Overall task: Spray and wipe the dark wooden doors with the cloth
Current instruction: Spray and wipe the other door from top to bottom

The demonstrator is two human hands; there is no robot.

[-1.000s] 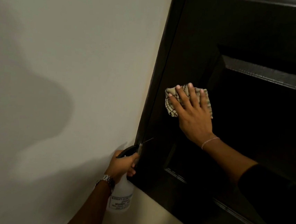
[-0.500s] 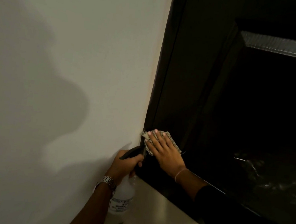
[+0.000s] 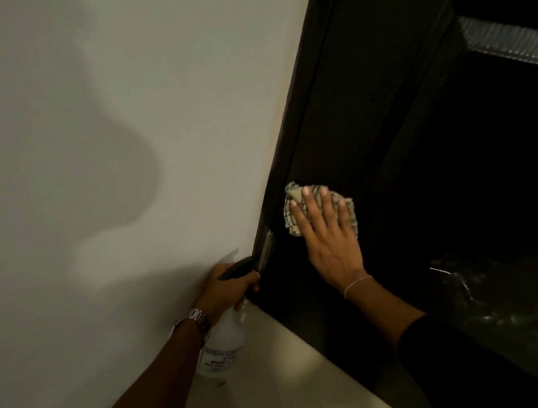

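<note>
1. Pressing flat, the right hand (image 3: 326,239) holds the patterned cloth (image 3: 321,213) against the dark wooden door (image 3: 361,120), fingers straight.
2. Unwiped door stile runs long and upright above the cloth.
3. Lower left, the left hand (image 3: 228,287) grips the spray bottle (image 3: 223,344), nozzle beside the door edge.

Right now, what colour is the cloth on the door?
The cloth is pale cream with a dark criss-cross pattern, seen in the head view.
</note>
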